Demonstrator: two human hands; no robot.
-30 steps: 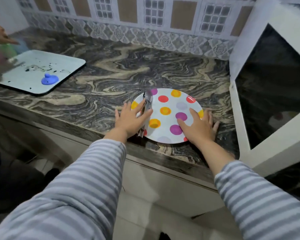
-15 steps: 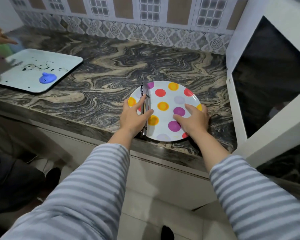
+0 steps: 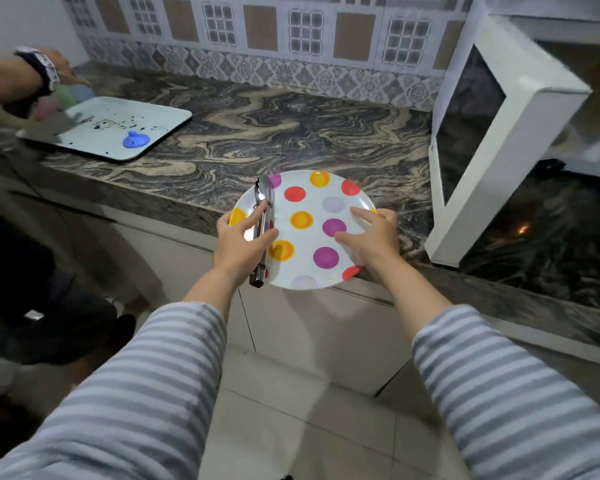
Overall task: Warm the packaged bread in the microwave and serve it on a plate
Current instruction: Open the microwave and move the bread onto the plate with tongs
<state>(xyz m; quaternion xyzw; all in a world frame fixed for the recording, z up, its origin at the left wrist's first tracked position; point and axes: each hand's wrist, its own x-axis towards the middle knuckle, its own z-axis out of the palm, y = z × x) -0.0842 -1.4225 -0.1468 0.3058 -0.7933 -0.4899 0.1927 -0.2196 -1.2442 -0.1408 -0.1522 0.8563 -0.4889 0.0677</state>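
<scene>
Both hands are gripping the polka-dot plate (image 3: pixel 312 216) at the marble counter (image 3: pixel 291 133) edge: left hand (image 3: pixel 241 242) also pinching metal tongs (image 3: pixel 262 233) against it, right hand (image 3: pixel 369 237) clamping the other rim. Microwave door (image 3: pixel 492 140) is hanging open just right; tray (image 3: pixel 118 126) sitting far left. No bread in sight.

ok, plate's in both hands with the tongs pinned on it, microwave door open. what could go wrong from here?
1. The tongs lie loose across the plate, held only by the left hand thumb; a tilt could let them slide off.
2. The plate overhangs the counter edge, so a slipped grip likely drops it to the floor.
3. The open microwave door juts out just beside the right hand; swinging the plate right could clip it.
</scene>
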